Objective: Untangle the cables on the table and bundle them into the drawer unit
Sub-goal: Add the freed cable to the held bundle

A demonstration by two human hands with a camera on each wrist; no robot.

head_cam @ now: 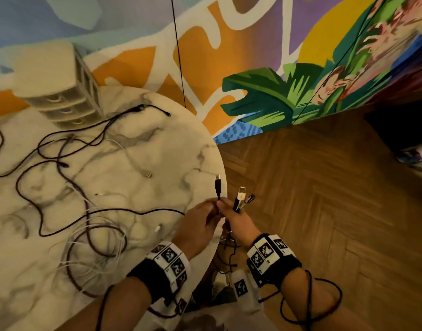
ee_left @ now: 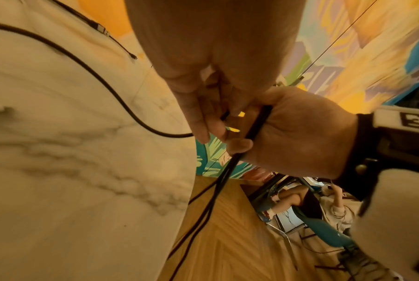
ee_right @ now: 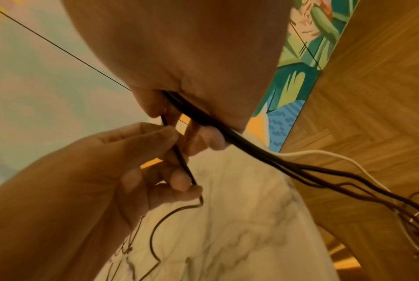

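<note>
At the table's right edge both hands meet. My left hand [head_cam: 208, 207] pinches a black cable just below its USB plug [head_cam: 218, 185], which points up; the left wrist view shows its fingers [ee_left: 200, 123] curled on that cable [ee_left: 121, 98]. My right hand [head_cam: 229, 211] grips a bundle of cable ends [head_cam: 240, 199] with several plugs sticking out, and the strands [ee_right: 251, 154] trail from its fist toward the floor. A tangle of black and white cables [head_cam: 85, 211] lies on the marble table [head_cam: 157, 144]. The pale drawer unit [head_cam: 61, 91] stands at the table's far left.
A white USB end [head_cam: 148, 175] and another white plug [head_cam: 158, 228] lie loose on the marble. Wood herringbone floor [head_cam: 324, 211] is to the right, with a painted wall [head_cam: 253, 56] behind. Cable loops hang round my right forearm [head_cam: 310, 297].
</note>
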